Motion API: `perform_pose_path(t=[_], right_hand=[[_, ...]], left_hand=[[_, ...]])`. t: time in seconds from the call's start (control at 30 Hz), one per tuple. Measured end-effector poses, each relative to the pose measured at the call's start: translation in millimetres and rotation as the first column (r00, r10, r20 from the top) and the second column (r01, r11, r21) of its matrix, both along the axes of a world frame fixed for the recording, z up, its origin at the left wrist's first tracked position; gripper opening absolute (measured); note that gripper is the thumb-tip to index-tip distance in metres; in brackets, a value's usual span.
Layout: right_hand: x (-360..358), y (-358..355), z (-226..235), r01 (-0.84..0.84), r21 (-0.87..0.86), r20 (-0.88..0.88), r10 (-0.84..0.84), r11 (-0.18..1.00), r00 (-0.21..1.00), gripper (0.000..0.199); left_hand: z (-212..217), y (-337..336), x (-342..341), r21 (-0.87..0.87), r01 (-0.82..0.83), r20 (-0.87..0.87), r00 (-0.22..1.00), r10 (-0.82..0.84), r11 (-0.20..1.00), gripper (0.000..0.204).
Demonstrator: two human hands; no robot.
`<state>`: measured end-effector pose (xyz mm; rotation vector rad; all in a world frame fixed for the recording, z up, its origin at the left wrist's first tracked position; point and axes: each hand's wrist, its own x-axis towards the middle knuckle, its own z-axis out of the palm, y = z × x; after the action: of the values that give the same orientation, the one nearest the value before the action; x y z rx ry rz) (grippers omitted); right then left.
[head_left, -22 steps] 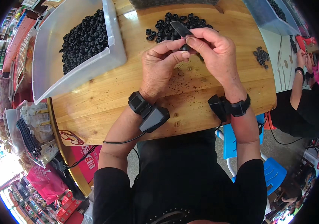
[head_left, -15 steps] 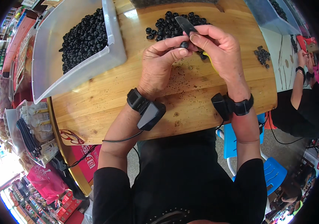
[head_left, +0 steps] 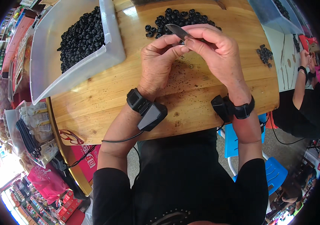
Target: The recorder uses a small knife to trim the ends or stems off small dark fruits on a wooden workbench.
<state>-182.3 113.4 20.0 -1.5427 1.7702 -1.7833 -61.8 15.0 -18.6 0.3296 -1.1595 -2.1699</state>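
Note:
My right hand (head_left: 220, 54) grips a small knife (head_left: 176, 31), its dark blade pointing up and left above my left fingers. Pinched between the thumb and fingers of my left hand (head_left: 155, 63) is a small round black part (head_left: 182, 42), mostly hidden by the fingertips. The two hands meet at this part, raised over the wooden table (head_left: 130, 112). Just beyond them lies a loose pile of black parts (head_left: 173, 17), rounded with ring-like ends. Dark crumbs (head_left: 184, 80) are scattered on the wood below my hands.
A translucent plastic bin (head_left: 115, 52) at the left holds many more black parts. Toward the right edge sits a small heap of dark bits (head_left: 265, 54). Red-framed glasses (head_left: 71, 137) lie at the near left corner. Another person's hands (head_left: 305, 59) work at a white table on the right.
The knife has tilted lower and shifted slightly left, closer over my left fingers. The black part, plainly visible before, is now mostly covered by my fingertips.

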Motion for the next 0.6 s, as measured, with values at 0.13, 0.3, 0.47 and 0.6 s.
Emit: perform_pose_path(t=[0.13, 0.3, 0.47, 0.6], right_hand=[[2, 0, 2, 0.086, 0.061, -0.035, -0.083, 0.994, 0.996, 0.014], [3, 2, 3, 0.137, 0.079, 0.04, -0.14, 0.987, 0.989, 0.012], [-5, 4, 5, -0.019, 0.049, 0.353, 0.0, 0.999, 0.936, 0.014], [-12, 5, 3, -0.038, 0.005, 0.423, 0.032, 0.999, 0.906, 0.018]], left_hand=[[1, 1, 1, -0.082, -0.008, 0.064, 0.998, 0.014, 0.997, 0.028], [2, 4, 3, -0.125, 0.045, 0.047, 0.998, -0.039, 0.991, 0.028], [4, -2, -1, -0.077, 0.149, -0.064, 0.986, -0.154, 0.986, 0.028], [1, -4, -2, -0.138, 0.19, -0.106, 0.973, -0.205, 0.972, 0.033]])
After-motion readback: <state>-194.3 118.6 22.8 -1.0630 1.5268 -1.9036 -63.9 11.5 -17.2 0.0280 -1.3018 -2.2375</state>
